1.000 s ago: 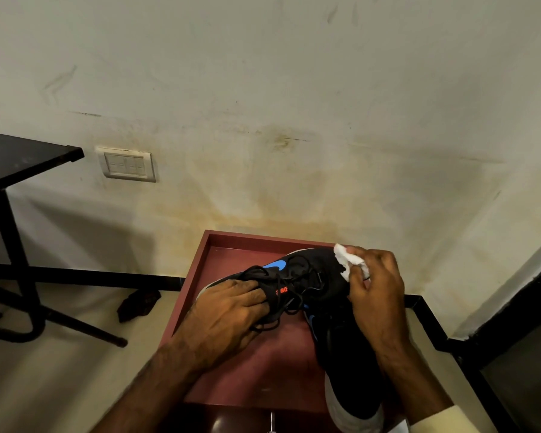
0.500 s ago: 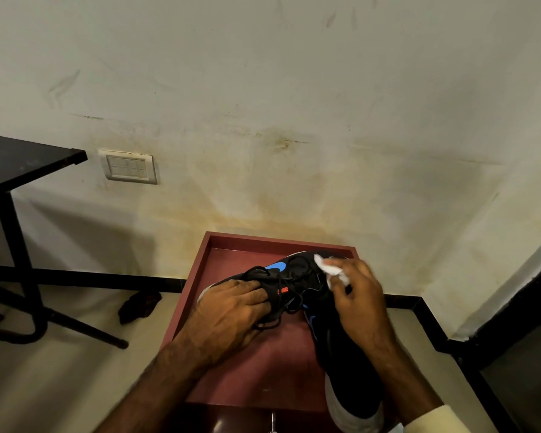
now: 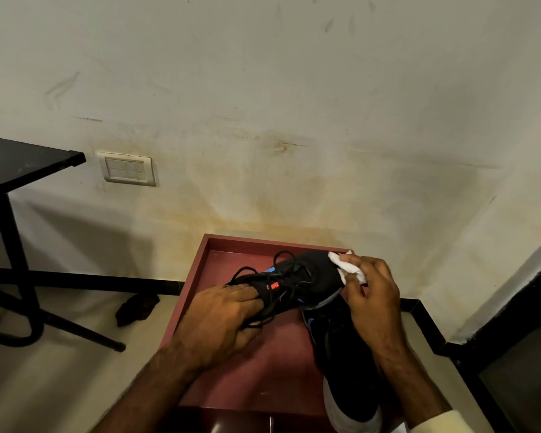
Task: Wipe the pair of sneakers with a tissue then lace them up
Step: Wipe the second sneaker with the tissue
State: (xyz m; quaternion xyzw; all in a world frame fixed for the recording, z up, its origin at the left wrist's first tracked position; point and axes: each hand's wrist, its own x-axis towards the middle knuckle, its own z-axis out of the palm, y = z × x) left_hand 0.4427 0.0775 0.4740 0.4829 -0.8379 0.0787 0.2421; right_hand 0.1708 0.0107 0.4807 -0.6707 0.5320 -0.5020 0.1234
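Observation:
A black sneaker [image 3: 313, 276] with loose black laces, a red logo and blue accents is held above the maroon table [image 3: 228, 267], toe pointing right. My left hand [image 3: 222, 320] grips its heel end and tongue. My right hand [image 3: 372, 295] presses a crumpled white tissue [image 3: 347, 267] against the toe. The second black sneaker [image 3: 347, 364], with a white heel, lies on the table under my right forearm, partly hidden.
The maroon table stands against a stained white wall with a switch plate [image 3: 127, 168]. A black desk [image 3: 16, 160] with metal legs stands at the left. A small dark object [image 3: 136, 307] lies on the floor by the skirting.
My right hand swept the tissue left over the upper of the sneaker, then back right to the toe. The sneaker has been turned slightly, with its laces lifted higher.

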